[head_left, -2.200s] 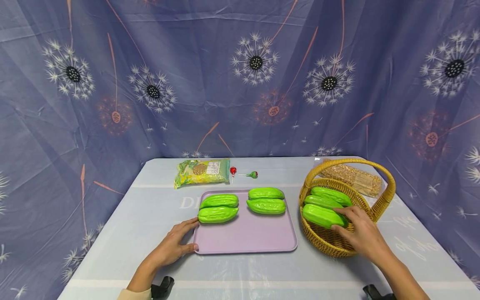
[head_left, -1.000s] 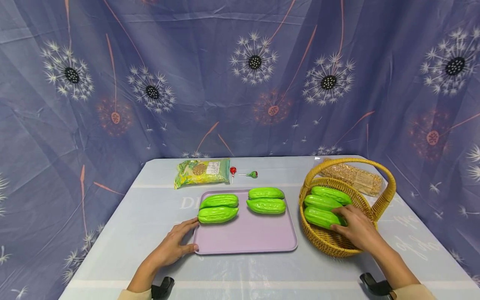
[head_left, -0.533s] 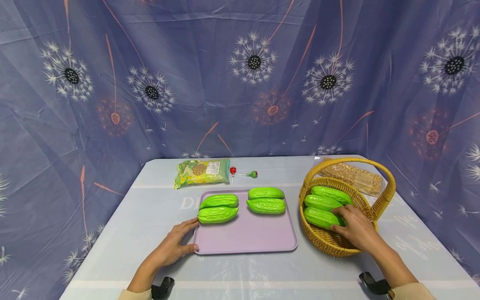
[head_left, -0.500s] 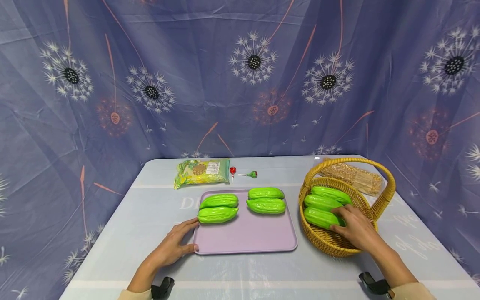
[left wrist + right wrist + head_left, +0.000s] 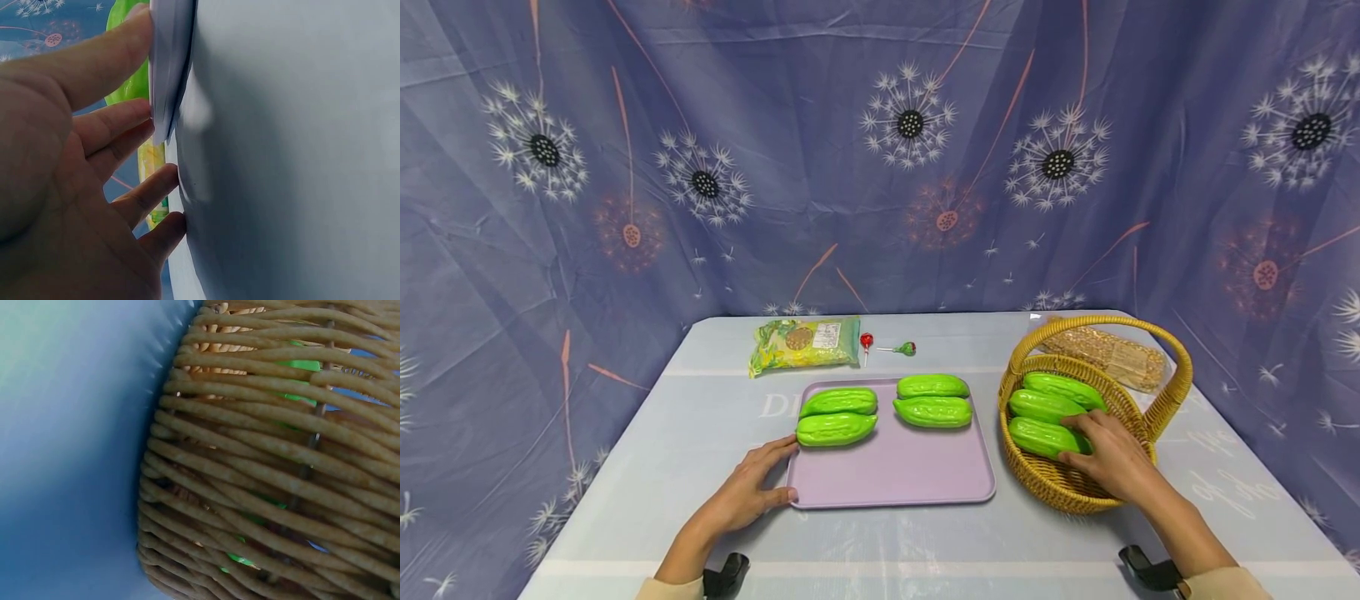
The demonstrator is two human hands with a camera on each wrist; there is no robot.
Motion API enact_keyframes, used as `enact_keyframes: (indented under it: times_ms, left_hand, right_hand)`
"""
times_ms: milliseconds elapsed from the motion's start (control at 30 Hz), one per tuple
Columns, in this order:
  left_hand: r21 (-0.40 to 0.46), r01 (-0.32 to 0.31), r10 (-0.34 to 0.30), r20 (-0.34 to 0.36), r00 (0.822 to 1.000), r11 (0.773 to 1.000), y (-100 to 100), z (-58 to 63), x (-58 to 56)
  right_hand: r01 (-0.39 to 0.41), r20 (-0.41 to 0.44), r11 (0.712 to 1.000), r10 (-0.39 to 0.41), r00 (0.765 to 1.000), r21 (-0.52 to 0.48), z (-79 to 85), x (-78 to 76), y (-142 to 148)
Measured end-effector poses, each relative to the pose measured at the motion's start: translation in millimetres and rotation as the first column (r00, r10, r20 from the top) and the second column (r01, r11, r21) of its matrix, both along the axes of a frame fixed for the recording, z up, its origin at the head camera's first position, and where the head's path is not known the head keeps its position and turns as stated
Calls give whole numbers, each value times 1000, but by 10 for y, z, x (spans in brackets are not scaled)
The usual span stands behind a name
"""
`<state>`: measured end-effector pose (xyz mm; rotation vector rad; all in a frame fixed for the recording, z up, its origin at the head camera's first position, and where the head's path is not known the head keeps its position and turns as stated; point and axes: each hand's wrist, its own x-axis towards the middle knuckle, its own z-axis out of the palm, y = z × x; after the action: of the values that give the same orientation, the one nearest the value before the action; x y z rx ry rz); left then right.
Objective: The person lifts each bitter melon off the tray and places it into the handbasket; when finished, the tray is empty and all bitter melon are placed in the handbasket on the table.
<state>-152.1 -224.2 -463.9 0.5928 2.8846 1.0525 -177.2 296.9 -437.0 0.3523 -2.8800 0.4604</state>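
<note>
In the head view my left hand (image 5: 747, 492) touches the left edge of a lilac tray (image 5: 895, 483) with its fingers extended. The left wrist view shows the thumb and fingertips at the tray's rim (image 5: 164, 69). Two pairs of bright green bitter melons (image 5: 837, 429) lie along the far part of the tray. On the right, my right hand (image 5: 1112, 454) reaches into a wicker basket (image 5: 1052, 492) and grips the right end of the nearest bitter melon (image 5: 1041, 436). Two more (image 5: 1045, 406) lie behind it. In the right wrist view the basket's woven wall (image 5: 262, 456) hides that hand.
The basket's tall arched handle (image 5: 1180, 367) rises over its right side. A yellow-green packet (image 5: 801, 346), a red lollipop (image 5: 866, 341) and a green lollipop (image 5: 907, 348) lie at the back. A clear bag of grains (image 5: 1112, 358) lies behind the basket.
Since the oldest frame, my right hand has lowered the nearest bitter melon slightly, and it now lies beside the middle one. Over the last half second nothing visibly moves. My left hand stays put.
</note>
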Motion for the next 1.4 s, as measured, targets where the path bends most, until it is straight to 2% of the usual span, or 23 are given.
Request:
enact_keyframes:
  times_ms: [233,667,833,1167,1400]
  left_hand:
    - [-5,4,-4,-20,1000,1000,-1,-2,-2]
    - [-1,-1,1,10,1000,1000,8,11,1]
    - [0,-5,5,18,1000,1000,12,17,0]
    - [5,-6,6,18,1000,1000,13,15,-6]
    - [6,-5,5,3,1000,1000,13,14,-1]
  right_hand:
    - [9,16,1000,-9,1000,9,5,-3,-10]
    - [3,-9,999,-3,1000,-32,33,39,4]
    - [-20,-44,998,17,999,-62,88,59,-9]
    - [-60,-167,994,44,985,-90,210,144,-161]
    - [-102,-185,987,77,980,-128,320,209,-345]
